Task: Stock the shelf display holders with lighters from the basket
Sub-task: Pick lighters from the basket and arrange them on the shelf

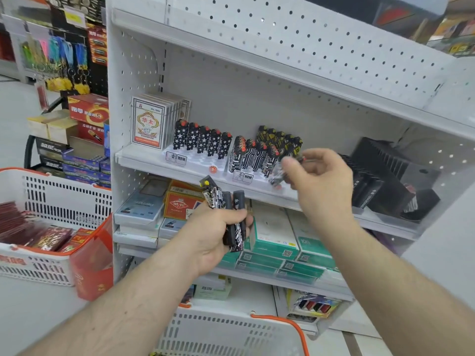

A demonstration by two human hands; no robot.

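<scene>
My left hand (213, 232) grips a bunch of black patterned lighters (226, 209) in front of the lower shelf. My right hand (321, 176) pinches one blurred lighter (279, 176) just at the front right of the right display holder (246, 176), which carries several black circuit-pattern lighters (257, 155). To its left, the other white display holder (190, 158) has a row of star-pattern lighters (203, 138) at its back and bare slots in front. The white basket (231, 335) with an orange handle sits below my arms; what lies in it is hidden.
Packs of playing cards (149, 122) stand at the shelf's left end. Black boxes (385, 176) fill the right end. Boxes of cards and green cartons (272, 242) lie on the shelf below. A second white basket (51, 201) with red packets stands at the left.
</scene>
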